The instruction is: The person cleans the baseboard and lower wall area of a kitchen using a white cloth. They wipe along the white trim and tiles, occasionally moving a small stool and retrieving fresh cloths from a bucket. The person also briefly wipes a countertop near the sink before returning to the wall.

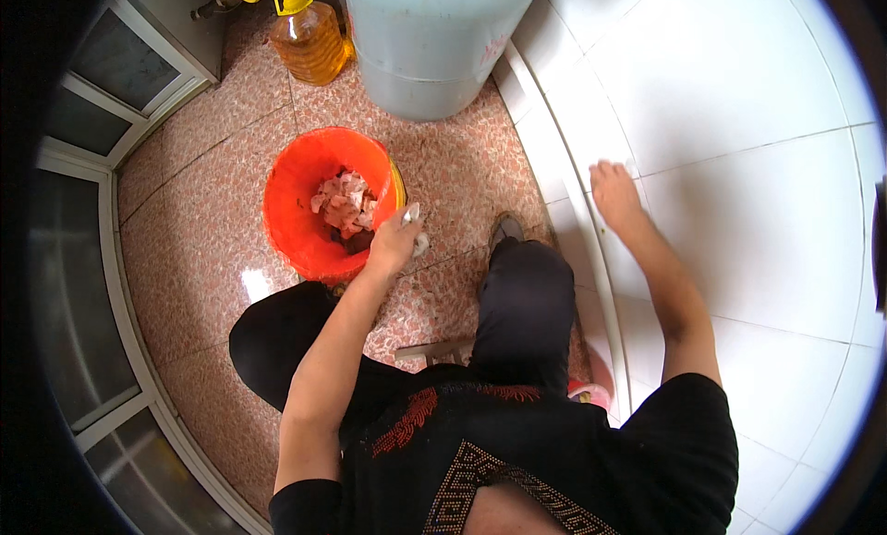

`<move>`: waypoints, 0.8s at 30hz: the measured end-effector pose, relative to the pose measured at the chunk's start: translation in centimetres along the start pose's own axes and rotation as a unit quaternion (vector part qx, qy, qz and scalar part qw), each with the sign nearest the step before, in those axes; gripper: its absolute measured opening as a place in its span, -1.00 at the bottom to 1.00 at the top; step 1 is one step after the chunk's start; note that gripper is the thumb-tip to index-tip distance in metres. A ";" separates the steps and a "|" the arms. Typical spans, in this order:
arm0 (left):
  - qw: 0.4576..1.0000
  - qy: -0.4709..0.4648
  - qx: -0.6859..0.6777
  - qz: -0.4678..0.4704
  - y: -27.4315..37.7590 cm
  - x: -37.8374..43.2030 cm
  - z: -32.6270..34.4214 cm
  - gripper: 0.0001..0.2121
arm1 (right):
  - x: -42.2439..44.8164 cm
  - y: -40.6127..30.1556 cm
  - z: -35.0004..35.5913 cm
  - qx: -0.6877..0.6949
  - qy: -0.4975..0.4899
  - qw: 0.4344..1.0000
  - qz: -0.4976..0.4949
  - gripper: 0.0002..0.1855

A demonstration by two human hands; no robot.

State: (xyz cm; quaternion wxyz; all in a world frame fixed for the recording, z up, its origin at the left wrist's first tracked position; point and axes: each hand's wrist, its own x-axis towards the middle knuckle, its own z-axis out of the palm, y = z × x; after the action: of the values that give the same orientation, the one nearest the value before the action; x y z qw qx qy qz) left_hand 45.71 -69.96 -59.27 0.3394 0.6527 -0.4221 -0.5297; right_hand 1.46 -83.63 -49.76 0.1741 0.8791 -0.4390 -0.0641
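Note:
My left hand (395, 244) is closed around a crumpled white tissue (420, 242), at the right rim of a bin with an orange-red liner (298, 188). Crumpled pale paper (345, 201) lies inside the bin, with some darker waste under it. My right hand (615, 192) is at the white tiled wall (748, 216), fingers bent. A small whitish thing (630, 166) shows beside its fingertips; whether the hand holds it is unclear.
A grey gas cylinder (436, 57) and a plastic jug of amber liquid (310, 43) stand ahead on the speckled floor (208, 258). A pale pipe (578, 202) runs along the wall. Framed glass doors (76, 272) are at left; a stool (433, 351) is below me.

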 end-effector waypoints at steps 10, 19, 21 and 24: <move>0.948 0.151 -0.275 -0.047 3.3 2.1 -5.1 -0.90 | 6.1 -0.2 -7.7 -0.129 0.051 0.990 0.014 -0.64; 0.905 0.187 -0.372 -0.085 9.3 -2.3 -5.2 -0.83 | -2.2 -1.5 -5.0 0.009 0.000 0.993 0.115 -0.63; 0.888 0.188 -0.401 -0.119 9.5 -3.1 -5.6 -0.81 | 0.1 -1.3 -13.8 0.019 0.055 0.983 0.172 -0.68; 0.846 0.197 -0.480 -0.121 9.8 -4.0 -5.1 -0.79 | 2.0 -1.0 -19.9 0.039 0.180 0.957 0.224 -0.69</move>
State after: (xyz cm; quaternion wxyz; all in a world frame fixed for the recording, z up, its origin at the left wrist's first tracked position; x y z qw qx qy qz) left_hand 48.45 -70.36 -47.91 0.6197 0.5450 0.0427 -0.5632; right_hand 8.66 -79.71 -31.52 0.2257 0.7616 -0.5878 0.1533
